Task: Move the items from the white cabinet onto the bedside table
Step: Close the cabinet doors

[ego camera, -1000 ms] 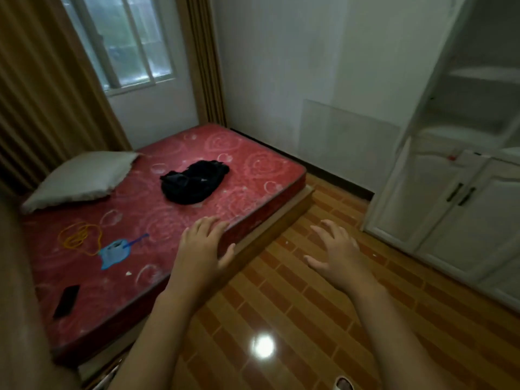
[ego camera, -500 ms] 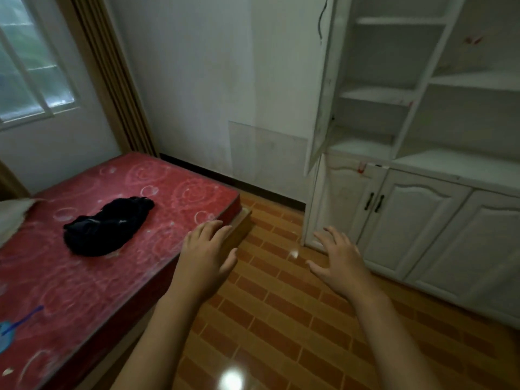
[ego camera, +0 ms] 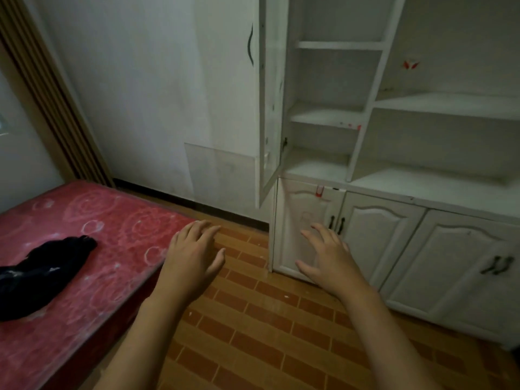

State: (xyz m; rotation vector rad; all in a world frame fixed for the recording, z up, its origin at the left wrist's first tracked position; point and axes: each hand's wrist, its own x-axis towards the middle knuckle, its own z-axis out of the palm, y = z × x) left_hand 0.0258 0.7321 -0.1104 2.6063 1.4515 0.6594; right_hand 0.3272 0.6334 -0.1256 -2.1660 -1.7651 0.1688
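Observation:
The white cabinet (ego camera: 374, 80) fills the right of the head view, with bare open shelves above and shut lower doors (ego camera: 377, 240) with dark handles. Its tall glass door (ego camera: 267, 108) stands swung open to the left. No items show on the shelves in view. My left hand (ego camera: 194, 257) hovers over the bed's corner, fingers relaxed and holding nothing. My right hand (ego camera: 326, 260) is spread in front of the leftmost lower door, also holding nothing. The bedside table is out of view.
A red patterned mattress (ego camera: 84, 249) on a low frame lies at the left with a black garment (ego camera: 42, 274) on it. Brown tiled floor (ego camera: 267, 319) runs between bed and cabinet. A curtain (ego camera: 50, 94) hangs at the far left.
The view has swung right from the bed and window toward the cabinet, which now looks nearer. Both hands stay out in front, holding nothing.

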